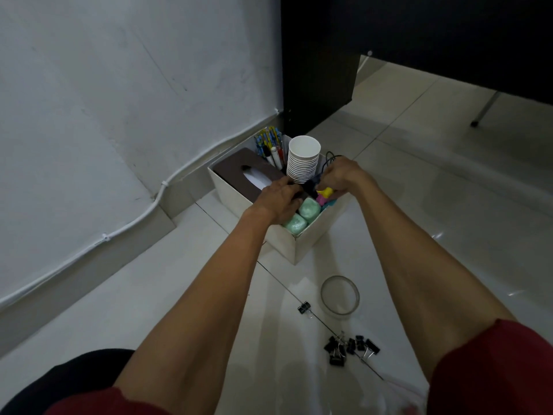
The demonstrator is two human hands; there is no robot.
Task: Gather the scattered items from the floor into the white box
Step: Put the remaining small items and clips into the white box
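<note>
Both bare arms stretch forward over the white box [317, 232] on the floor. The right hand [344, 176] has its fingers clenched on a black cable [329, 157] above the box's middle. The left hand [279, 199] dips in alongside; whether its fingers grasp anything cannot be told. Stacked paper cups [302, 163] and a tissue box [239, 167] crowd the box behind the hands. Binder clips [350, 348] and a clear tape ring [339, 311] lie on the floor before the box.

Your left sleeve [98, 402] and right sleeve [493, 369] are short and dark red, loose with soft hems, left forearm [194, 310] and right forearm [419, 265] uncovered, left hand [279, 202] and right hand [344, 176] bare, black cloth [59, 381] covers your leg
</note>
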